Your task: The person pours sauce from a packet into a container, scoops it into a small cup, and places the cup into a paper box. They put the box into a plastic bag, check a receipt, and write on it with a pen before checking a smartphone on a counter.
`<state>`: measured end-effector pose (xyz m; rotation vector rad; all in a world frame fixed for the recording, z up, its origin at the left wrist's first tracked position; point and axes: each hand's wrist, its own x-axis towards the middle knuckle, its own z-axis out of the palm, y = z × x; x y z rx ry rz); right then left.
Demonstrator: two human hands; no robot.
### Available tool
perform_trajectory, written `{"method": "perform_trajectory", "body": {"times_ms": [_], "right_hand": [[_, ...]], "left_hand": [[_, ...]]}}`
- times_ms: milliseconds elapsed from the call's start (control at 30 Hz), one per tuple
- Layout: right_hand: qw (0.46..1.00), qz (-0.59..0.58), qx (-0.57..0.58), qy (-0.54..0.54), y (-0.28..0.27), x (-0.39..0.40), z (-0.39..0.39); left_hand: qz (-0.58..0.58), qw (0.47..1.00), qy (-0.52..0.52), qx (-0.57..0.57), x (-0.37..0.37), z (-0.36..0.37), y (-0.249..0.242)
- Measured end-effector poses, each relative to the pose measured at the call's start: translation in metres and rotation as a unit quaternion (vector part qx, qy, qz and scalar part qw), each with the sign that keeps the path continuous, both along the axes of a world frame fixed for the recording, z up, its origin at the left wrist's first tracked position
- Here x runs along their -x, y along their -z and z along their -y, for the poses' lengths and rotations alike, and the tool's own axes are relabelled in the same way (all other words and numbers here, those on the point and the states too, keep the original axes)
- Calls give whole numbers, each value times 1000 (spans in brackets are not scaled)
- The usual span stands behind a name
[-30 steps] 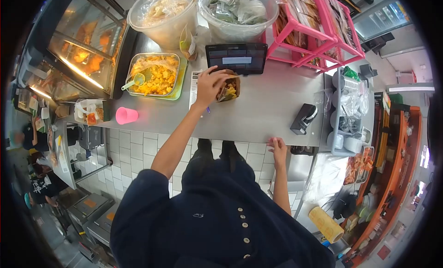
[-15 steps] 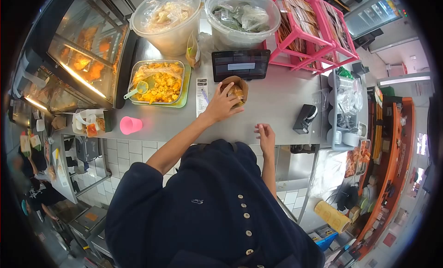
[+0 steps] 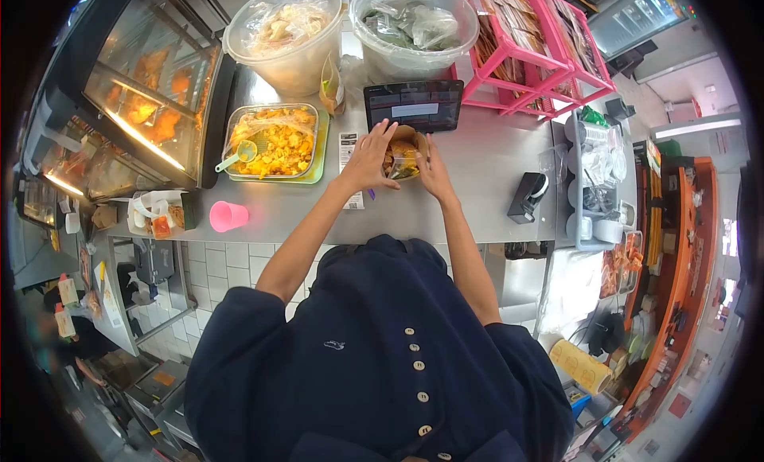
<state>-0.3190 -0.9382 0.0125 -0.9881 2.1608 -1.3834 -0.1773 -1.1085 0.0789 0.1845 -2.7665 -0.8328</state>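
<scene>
A brown paper bag (image 3: pixel 409 134) stands with its mouth open on the steel counter, food showing inside it. My left hand (image 3: pixel 368 161) is curved against its left side, fingers along the rim. On the opposite side my right hand (image 3: pixel 434 174) presses against the bag, so it is held between both hands. Just behind it is a black tablet (image 3: pixel 414 105) with a lit screen. Beside my left hand lies a printed receipt (image 3: pixel 348 150), and the tip of a purple pen (image 3: pixel 371 194) shows near my wrist.
To the left are a tray of yellow food (image 3: pixel 274 148) with a spoon, a pink cup (image 3: pixel 229 216) and a heated display case (image 3: pixel 143 104). Two large plastic tubs (image 3: pixel 290 68) and pink racks (image 3: pixel 509 64) stand behind. A black tape dispenser (image 3: pixel 527 199) sits right.
My right hand has moved up and forward from the counter's front edge to the bag's right side. My left hand has shifted from over the bag's opening to its left side.
</scene>
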Motion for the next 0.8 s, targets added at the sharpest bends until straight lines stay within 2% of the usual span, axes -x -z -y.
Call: {"method": "perform_trajectory", "body": {"times_ms": [100, 200, 300, 400, 500, 600, 700, 800], "right_hand": [[999, 13, 4, -36, -2, -10, 1], [996, 82, -34, -13, -22, -22, -9], [998, 64, -10, 21, -17, -27, -19], [984, 173, 9, 35, -34, -29, -27], [980, 188, 12, 57, -25, -22, -27], [990, 130, 42, 32, -33, -16, -17], [991, -124, 48, -29, -5, 2, -2], [982, -149, -80, -79, -22, -5, 0]], "left_hand": [[-5, 998, 49, -49, 11, 13, 8], [4, 997, 58, -48, 8, 14, 0], [22, 996, 67, -52, 9, 12, -3], [-4, 995, 61, -81, 11, 7, -9], [-35, 993, -20, -113, 15, 2, 9], [-45, 998, -39, -35, 15, -8, 20], [10, 982, -86, 166, 21, -27, 18], [-24, 982, -142, 125, 21, -36, 18]]}}
